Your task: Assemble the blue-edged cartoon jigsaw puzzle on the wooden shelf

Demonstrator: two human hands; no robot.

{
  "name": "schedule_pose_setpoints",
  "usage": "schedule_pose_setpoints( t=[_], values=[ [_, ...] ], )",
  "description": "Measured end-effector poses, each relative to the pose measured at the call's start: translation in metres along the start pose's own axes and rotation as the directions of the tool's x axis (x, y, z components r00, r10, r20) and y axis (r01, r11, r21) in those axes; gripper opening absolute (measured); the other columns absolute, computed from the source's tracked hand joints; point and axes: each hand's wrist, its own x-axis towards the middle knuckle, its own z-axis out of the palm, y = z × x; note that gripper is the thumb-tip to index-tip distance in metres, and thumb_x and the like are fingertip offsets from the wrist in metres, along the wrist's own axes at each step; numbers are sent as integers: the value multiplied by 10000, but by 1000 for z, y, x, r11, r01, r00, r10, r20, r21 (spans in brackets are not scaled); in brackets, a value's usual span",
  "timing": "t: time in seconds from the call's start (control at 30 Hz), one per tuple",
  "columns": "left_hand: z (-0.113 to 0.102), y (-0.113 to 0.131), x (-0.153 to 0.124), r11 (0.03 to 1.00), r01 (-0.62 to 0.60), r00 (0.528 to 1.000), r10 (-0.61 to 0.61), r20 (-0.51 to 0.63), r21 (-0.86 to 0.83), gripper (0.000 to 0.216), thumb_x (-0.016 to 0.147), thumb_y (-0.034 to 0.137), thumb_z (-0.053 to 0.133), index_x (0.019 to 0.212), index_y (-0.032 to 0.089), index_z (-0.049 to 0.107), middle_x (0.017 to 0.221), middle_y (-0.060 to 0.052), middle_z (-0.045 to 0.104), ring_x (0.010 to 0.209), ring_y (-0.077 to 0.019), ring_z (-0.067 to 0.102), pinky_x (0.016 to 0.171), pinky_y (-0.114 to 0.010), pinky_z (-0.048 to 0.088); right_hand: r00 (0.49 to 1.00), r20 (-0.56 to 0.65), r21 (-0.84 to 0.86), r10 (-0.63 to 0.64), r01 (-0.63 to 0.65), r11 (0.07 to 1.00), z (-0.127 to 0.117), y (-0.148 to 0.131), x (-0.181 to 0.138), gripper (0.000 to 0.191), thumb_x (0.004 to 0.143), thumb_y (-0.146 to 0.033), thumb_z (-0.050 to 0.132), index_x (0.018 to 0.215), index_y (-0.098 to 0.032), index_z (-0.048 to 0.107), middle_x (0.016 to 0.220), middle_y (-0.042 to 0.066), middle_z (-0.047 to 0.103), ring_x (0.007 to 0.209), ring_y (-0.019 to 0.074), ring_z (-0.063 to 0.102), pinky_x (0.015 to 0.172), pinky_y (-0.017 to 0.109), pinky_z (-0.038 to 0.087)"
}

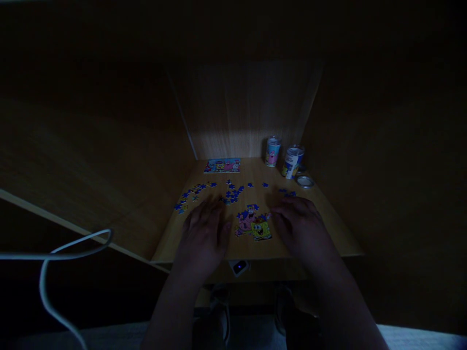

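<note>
A partly joined jigsaw puzzle (251, 224) lies between my hands, showing a pink starfish and a yellow square sponge character. My right hand (301, 226) is at its right side, thumb and forefinger closed at a small pinkish puzzle piece (269, 215) by the puzzle's edge. To the left, my left hand (204, 233) rests palm down on the wooden board, fingers stretched forward and thumb apart, holding nothing. Loose blue-backed puzzle pieces (233, 194) lie just beyond its fingertips. Dim light blurs the fine detail of the fingers.
A colourful picture card (222, 166) lies at the back left. Two printed cans (273, 151) (293, 162) stand at the back right, near a round lid (305, 182). More loose pieces (199, 188) curve along the left. Wooden panels enclose the board; a white cable (76, 253) hangs at left.
</note>
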Motion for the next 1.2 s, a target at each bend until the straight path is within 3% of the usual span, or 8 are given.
schedule_pose_setpoints(
  t=[0.13, 0.33, 0.53, 0.8, 0.93, 1.2],
  values=[
    [5, -1, -1, 999, -13, 996, 9, 93, 45, 560, 1143, 376, 522, 1686, 249, 476, 1761, -121, 501, 1680, -376, 379, 1362, -707, 266, 1000, 7, -5, -11, 11, 1000, 3, -4, 0, 238, 1057, -288, 631, 1161, -242, 840, 1297, 144, 765, 1268, 342, 645, 1097, 555, 550],
    [12, -3, 0, 997, 60, 997, -62, 41, 39, 597, 1123, 392, 541, 1697, 250, 466, 1699, -146, 578, 1635, -405, 450, 1346, -721, 277, 1000, 9, -9, -14, 14, 1000, 8, -10, 0, 231, 1037, -229, 638, 1179, -248, 819, 1277, 127, 766, 1273, 343, 630, 1115, 560, 541],
    [6, 1, 4, 998, 53, 998, -54, -37, -42, 393, 1105, 292, 540, 1476, 248, 662, 1560, -120, 702, 1509, -360, 582, 1307, -628, 391, 993, -54, -87, 101, -105, 991, 7, -7, -1, 227, 1060, -261, 617, 1162, -199, 810, 1255, 160, 772, 1234, 370, 621, 1114, 580, 523],
    [-4, 5, 1, 999, 24, 997, -26, -74, -26, 192, 1067, 225, 549, 1091, 245, 738, 1127, -100, 794, 1098, -343, 695, 1053, -553, 529, 998, -25, -10, 50, -50, 999, 8, -10, 0, 216, 1052, -245, 626, 1117, -231, 832, 1265, 139, 761, 1271, 349, 613, 1116, 550, 533],
    [-4, 5, -2, 1000, -8, 997, 9, -82, 16, 156, 1051, 221, 573, 1032, 242, 726, 1065, -94, 792, 1075, -344, 696, 1021, -543, 519, 999, -12, -35, 51, -52, 998, 7, -11, 0, 160, 1039, -269, 667, 1023, -231, 821, 1209, 138, 769, 1261, 352, 616, 1107, 536, 539],
    [-6, 7, -4, 994, -103, 985, 106, -140, 25, 138, 1067, 254, 612, 1011, 235, 736, 1026, -79, 789, 1017, -318, 712, 968, -523, 534, 998, 6, -43, 59, -58, 997, 8, -10, 0, 126, 1037, -311, 711, 1019, -248, 819, 1193, 114, 782, 1266, 350, 617, 1122, 530, 515]
  ],
)
